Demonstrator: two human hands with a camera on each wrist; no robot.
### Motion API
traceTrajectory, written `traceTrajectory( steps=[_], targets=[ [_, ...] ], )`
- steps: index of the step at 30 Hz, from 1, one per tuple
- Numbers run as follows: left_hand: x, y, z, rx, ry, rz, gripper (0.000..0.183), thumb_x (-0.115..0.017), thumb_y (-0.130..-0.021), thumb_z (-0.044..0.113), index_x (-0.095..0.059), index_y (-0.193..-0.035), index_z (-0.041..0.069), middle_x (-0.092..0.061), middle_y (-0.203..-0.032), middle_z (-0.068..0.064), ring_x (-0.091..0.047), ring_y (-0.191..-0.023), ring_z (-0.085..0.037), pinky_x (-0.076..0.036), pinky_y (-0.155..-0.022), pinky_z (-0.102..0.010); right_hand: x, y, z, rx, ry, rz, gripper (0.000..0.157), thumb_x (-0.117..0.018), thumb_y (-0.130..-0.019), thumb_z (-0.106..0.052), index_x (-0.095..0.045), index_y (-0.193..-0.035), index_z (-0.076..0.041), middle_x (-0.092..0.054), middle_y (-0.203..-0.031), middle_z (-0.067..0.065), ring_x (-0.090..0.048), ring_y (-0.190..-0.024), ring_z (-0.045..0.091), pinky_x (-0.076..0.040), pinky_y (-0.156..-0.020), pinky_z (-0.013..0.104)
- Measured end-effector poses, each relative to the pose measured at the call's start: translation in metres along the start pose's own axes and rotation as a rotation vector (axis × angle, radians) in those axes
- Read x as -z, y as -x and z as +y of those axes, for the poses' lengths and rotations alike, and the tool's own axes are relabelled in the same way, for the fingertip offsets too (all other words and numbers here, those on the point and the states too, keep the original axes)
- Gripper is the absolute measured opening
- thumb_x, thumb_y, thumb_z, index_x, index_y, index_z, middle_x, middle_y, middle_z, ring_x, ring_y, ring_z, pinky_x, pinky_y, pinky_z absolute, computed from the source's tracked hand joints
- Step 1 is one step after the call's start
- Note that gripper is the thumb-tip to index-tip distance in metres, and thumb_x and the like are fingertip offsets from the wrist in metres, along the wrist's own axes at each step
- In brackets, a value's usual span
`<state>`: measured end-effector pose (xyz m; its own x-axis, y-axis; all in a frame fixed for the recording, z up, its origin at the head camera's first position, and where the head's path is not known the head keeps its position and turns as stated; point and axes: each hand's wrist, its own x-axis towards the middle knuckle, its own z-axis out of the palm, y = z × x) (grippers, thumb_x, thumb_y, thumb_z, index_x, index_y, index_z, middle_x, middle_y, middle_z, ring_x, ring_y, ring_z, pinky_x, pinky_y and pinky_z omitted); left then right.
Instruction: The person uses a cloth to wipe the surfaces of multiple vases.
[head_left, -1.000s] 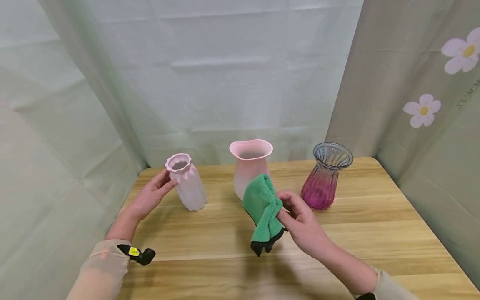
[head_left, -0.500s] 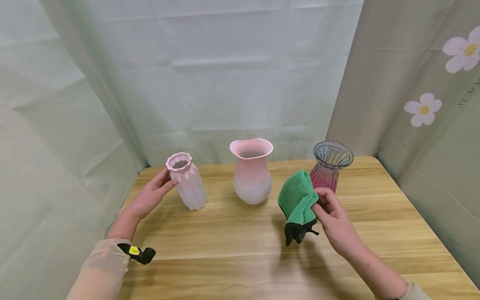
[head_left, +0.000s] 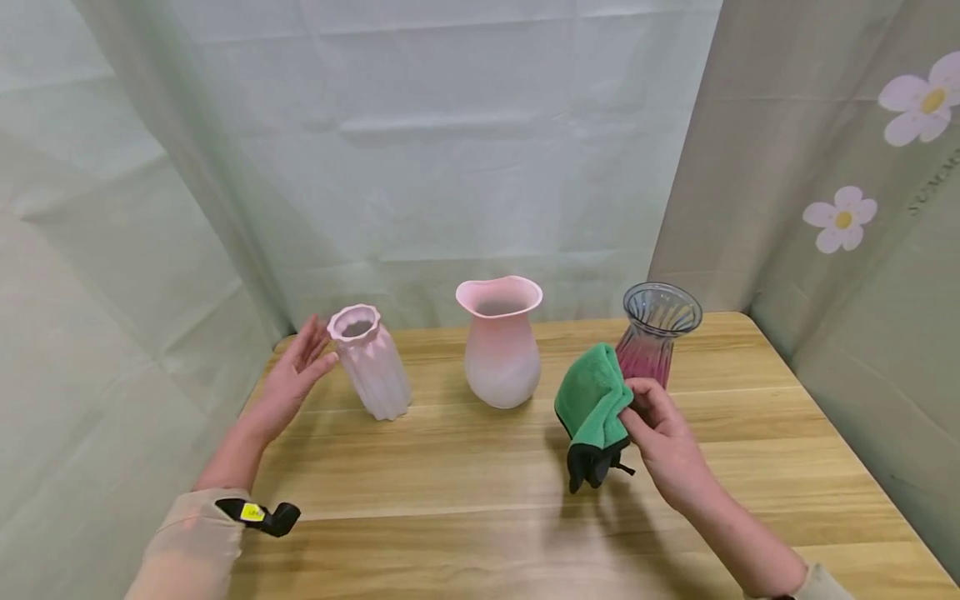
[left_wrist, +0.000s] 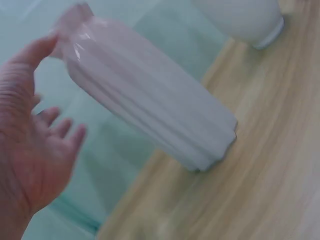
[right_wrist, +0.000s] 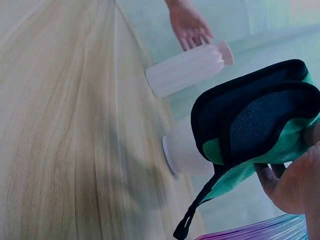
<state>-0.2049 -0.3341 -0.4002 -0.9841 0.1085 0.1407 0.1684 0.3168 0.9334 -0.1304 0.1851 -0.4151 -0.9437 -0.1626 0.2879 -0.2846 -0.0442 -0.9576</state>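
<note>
Beside the pale pink ribbed vase at the left, my left hand has its fingers spread and loose, off the vase body. In the left wrist view that vase stands upright on the table, with the thumb near its neck. My right hand pinches a folded green cloth with black edging, held above the table. The right wrist view shows the cloth's dark inner side and a hanging loop. Cloth and hand hide the lower part of the blue-and-magenta glass vase.
A pink-to-white vase with a wavy rim stands between the other two. The wooden table carries all three vases. Pale curtains hang behind and at both sides.
My right hand has carried the green cloth rightward, from before the middle vase to before the glass vase. My left hand has let go of the ribbed vase and drawn slightly left.
</note>
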Motion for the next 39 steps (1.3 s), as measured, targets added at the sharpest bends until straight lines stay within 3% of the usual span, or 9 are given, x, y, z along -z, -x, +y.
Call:
traceTrajectory(
  steps=[5, 8, 11, 14, 18, 26, 30, 34, 39],
  targets=[
    [0.002, 0.013, 0.029, -0.155, 0.193, 0.294, 0.072, -0.060, -0.104, 0.010, -0.021, -0.164, 0.015, -0.030, -0.164, -0.009, -0.027, -0.151, -0.023, -0.029, -0.114, -0.017, 0.001, 0.001, 0.001, -0.005, -0.005, -0.006, 0.020, -0.053, -0.107, -0.007, -0.049, -0.125, 0.003, -0.062, -0.121, 0.001, -0.059, -0.110, 0.012, -0.053, -0.088, 0.023],
    [-0.002, 0.020, 0.051, -0.269, 0.262, 0.380, 0.064, -0.060, -0.102, 0.001, -0.034, -0.160, 0.013, -0.042, -0.155, -0.010, -0.036, -0.144, -0.022, -0.032, -0.115, -0.021, 0.001, 0.001, 0.002, 0.000, -0.006, -0.009, 0.021, -0.053, -0.107, -0.006, -0.049, -0.125, 0.003, -0.062, -0.122, 0.002, -0.059, -0.110, 0.013, -0.053, -0.089, 0.023],
    [-0.011, 0.026, 0.072, -0.374, 0.291, 0.358, 0.062, -0.058, -0.099, -0.009, -0.041, -0.156, 0.009, -0.046, -0.151, -0.014, -0.042, -0.141, -0.024, -0.036, -0.113, -0.024, 0.000, 0.001, 0.002, 0.006, -0.008, -0.011, 0.021, -0.052, -0.107, -0.006, -0.049, -0.125, 0.004, -0.062, -0.121, 0.002, -0.059, -0.110, 0.013, -0.053, -0.089, 0.023],
    [-0.024, 0.029, 0.090, -0.458, 0.300, 0.266, 0.064, -0.054, -0.097, -0.017, -0.041, -0.156, 0.005, -0.045, -0.151, -0.019, -0.044, -0.140, -0.025, -0.037, -0.114, -0.027, 0.000, 0.002, 0.002, 0.009, -0.012, -0.009, 0.020, -0.053, -0.107, -0.005, -0.049, -0.125, 0.004, -0.062, -0.121, 0.002, -0.059, -0.110, 0.013, -0.053, -0.089, 0.023],
    [-0.044, 0.030, 0.105, -0.513, 0.291, 0.145, 0.069, -0.052, -0.095, -0.022, -0.037, -0.157, 0.003, -0.044, -0.153, -0.019, -0.043, -0.141, -0.026, -0.036, -0.115, -0.028, -0.002, 0.002, 0.003, 0.004, -0.005, -0.009, 0.020, -0.053, -0.107, -0.005, -0.049, -0.124, 0.004, -0.063, -0.119, 0.000, -0.059, -0.109, 0.012, -0.053, -0.088, 0.023],
    [-0.086, 0.018, 0.114, -0.391, 0.091, -0.026, 0.080, -0.066, -0.096, -0.008, -0.031, -0.162, 0.020, -0.040, -0.158, -0.006, -0.038, -0.145, -0.026, -0.035, -0.116, -0.032, -0.002, 0.004, 0.002, -0.014, 0.010, -0.006, 0.020, -0.052, -0.108, -0.007, -0.049, -0.125, 0.003, -0.062, -0.119, 0.000, -0.058, -0.109, 0.012, -0.052, -0.089, 0.022],
    [-0.112, 0.001, 0.108, -0.324, 0.021, -0.076, 0.082, -0.074, -0.095, 0.008, -0.030, -0.162, 0.024, -0.038, -0.160, 0.001, -0.037, -0.146, -0.021, -0.033, -0.118, -0.034, -0.003, 0.004, 0.002, -0.023, 0.019, 0.003, 0.021, -0.053, -0.107, -0.008, -0.049, -0.125, 0.004, -0.062, -0.117, 0.000, -0.058, -0.107, 0.012, -0.052, -0.088, 0.022],
    [-0.135, -0.020, 0.096, -0.241, 0.016, -0.111, 0.084, -0.077, -0.095, 0.023, -0.027, -0.162, 0.022, -0.035, -0.161, 0.003, -0.036, -0.147, -0.018, -0.032, -0.119, -0.036, -0.004, 0.005, 0.002, -0.032, 0.019, 0.008, 0.022, -0.054, -0.107, -0.009, -0.049, -0.125, 0.004, -0.062, -0.118, 0.001, -0.059, -0.108, 0.012, -0.052, -0.089, 0.022],
    [-0.152, -0.044, 0.084, -0.170, -0.005, -0.143, 0.086, -0.077, -0.094, 0.037, -0.027, -0.162, 0.023, -0.033, -0.163, 0.003, -0.034, -0.148, -0.019, -0.031, -0.120, -0.040, -0.005, 0.005, 0.002, -0.034, 0.016, 0.008, 0.023, -0.054, -0.108, -0.009, -0.049, -0.125, 0.004, -0.062, -0.120, 0.002, -0.059, -0.110, 0.013, -0.052, -0.090, 0.022]
  ],
)
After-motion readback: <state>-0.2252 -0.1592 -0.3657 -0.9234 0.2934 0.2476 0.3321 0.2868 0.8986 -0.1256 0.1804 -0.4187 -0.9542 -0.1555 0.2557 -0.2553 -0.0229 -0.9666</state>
